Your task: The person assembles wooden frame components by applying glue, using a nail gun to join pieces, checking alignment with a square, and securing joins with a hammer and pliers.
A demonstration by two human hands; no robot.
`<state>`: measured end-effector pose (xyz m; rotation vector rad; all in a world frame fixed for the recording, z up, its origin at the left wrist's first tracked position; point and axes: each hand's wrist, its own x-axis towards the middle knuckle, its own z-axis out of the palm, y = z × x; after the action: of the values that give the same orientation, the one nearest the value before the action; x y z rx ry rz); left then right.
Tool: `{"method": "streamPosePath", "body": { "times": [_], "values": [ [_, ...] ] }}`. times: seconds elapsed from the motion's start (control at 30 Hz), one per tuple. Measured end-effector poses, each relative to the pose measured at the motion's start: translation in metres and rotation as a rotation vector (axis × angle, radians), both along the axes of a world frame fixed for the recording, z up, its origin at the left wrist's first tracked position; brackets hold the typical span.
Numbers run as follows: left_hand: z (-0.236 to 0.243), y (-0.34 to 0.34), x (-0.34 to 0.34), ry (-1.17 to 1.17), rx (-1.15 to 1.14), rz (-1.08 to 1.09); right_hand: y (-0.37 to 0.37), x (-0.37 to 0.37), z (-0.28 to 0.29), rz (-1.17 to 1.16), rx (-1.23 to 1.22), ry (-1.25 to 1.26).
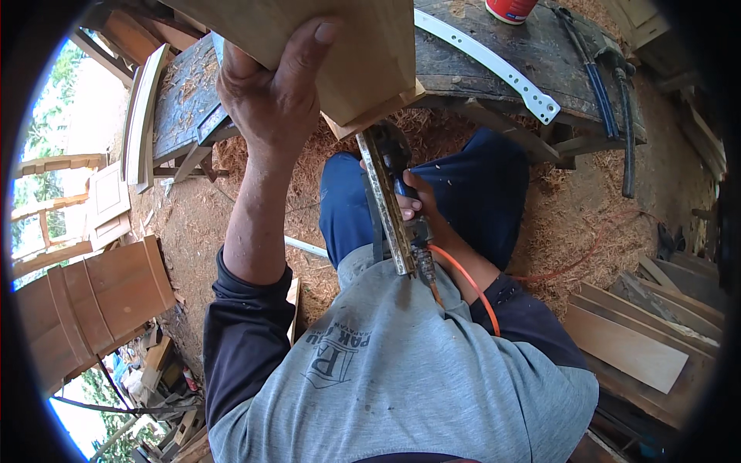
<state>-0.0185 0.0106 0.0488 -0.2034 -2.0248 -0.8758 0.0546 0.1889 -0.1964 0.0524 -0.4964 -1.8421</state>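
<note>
My left hand [270, 100] grips the edge of a light wooden board assembly [367, 58], thumb on its near face and fingers partly hidden behind it. The wood is raised over the edge of the workbench. Below it, my right hand [419, 199] is closed round the handle of a pneumatic nail gun [384, 204] with a long, worn metal magazine. The gun's head is up against or just under the wood's lower edge; contact cannot be made out. An orange air hose [468, 279] runs from the gun past my right forearm.
On the dark workbench [463, 73] lie a white metal drawer runner [498, 69], blue-handled pincers [600, 96], and a hammer [624, 108], with a red can [511, 9] behind. Wood shavings [567, 208] cover the floor. Boards [629, 347] lie at right, and a brown panel [112, 305] stands left.
</note>
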Motion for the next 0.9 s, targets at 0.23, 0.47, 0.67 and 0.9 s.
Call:
{"method": "streamPosePath", "body": {
  "times": [0.23, 0.47, 0.67, 0.9],
  "values": [
    [-0.001, -0.002, -0.001, 0.000, -0.020, 0.002, -0.001, 0.001, -0.001, 0.010, -0.027, -0.002],
    [-0.002, -0.006, -0.002, 0.002, -0.059, 0.001, -0.005, 0.001, -0.010, -0.019, -0.059, 0.009],
    [-0.004, -0.011, -0.002, 0.020, -0.095, 0.024, -0.005, 0.001, -0.004, 0.013, -0.056, -0.021],
    [-0.006, -0.025, -0.007, 0.233, -0.516, -0.004, -0.008, 0.005, -0.008, 0.018, -0.124, -0.142]
  ]
}}
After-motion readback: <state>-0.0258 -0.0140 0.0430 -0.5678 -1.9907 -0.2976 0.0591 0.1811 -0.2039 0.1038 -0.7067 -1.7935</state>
